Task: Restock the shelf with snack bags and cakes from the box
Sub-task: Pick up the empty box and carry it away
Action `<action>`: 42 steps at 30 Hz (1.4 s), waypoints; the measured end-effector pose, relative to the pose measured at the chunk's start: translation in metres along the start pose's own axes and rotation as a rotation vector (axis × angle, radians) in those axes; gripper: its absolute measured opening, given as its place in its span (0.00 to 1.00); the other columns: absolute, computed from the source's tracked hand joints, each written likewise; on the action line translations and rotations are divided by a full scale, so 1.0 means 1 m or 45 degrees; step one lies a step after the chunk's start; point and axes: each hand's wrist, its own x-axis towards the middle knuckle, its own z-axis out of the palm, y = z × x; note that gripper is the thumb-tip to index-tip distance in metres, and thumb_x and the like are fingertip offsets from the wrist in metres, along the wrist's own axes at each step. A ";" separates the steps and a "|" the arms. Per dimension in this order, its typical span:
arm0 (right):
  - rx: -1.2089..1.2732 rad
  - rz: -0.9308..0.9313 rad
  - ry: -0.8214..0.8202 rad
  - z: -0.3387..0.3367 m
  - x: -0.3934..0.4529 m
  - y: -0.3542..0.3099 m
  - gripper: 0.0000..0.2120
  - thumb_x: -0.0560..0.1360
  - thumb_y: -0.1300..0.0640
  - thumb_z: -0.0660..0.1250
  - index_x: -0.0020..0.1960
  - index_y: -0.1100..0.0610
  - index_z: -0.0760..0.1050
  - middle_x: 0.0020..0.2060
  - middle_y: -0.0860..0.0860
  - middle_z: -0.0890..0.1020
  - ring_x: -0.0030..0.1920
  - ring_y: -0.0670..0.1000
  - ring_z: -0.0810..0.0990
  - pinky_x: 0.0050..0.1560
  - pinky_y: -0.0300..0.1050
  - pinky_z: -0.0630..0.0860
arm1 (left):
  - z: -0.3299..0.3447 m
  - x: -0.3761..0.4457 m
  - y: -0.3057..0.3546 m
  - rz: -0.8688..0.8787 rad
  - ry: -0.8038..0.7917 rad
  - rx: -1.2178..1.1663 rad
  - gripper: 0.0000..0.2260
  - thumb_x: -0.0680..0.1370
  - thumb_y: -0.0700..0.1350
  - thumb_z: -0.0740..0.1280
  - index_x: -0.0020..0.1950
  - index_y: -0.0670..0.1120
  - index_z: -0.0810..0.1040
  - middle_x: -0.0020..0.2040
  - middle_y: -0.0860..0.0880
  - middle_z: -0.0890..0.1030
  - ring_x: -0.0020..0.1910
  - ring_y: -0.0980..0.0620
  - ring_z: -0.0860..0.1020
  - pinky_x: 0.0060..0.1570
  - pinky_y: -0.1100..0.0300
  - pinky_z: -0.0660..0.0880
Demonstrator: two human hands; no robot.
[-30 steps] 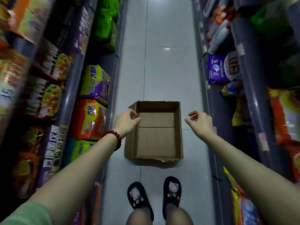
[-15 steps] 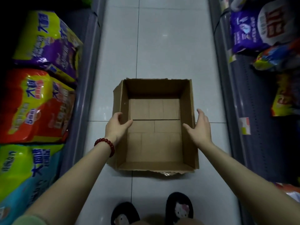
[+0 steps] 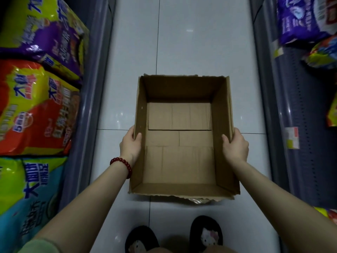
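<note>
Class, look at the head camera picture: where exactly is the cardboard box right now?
The cardboard box sits mid-aisle on the white floor, between the shelves, just ahead of the slippers, gripped by the left hand and right hand.

An open cardboard box [image 3: 180, 136] sits on the white tiled floor [image 3: 182, 42] at the centre of the frame, nothing inside it. The left hand [image 3: 130, 145] grips its left wall, thumb inside, a red bead bracelet [image 3: 121, 166] on the wrist. The right hand [image 3: 236, 145] grips the right wall likewise. Large snack bags [image 3: 36, 106] fill the left edge; more bags [image 3: 304, 21] sit upper right. Two black slippers [image 3: 206, 232] show at the bottom.
</note>
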 end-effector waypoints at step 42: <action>0.407 0.360 0.544 -0.566 -0.345 -0.210 0.15 0.78 0.52 0.64 0.62 0.56 0.74 0.56 0.57 0.80 0.57 0.59 0.78 0.49 0.45 0.72 | -0.242 -0.378 0.506 0.583 -0.567 0.409 0.19 0.82 0.45 0.57 0.73 0.44 0.66 0.68 0.44 0.73 0.66 0.41 0.73 0.65 0.43 0.71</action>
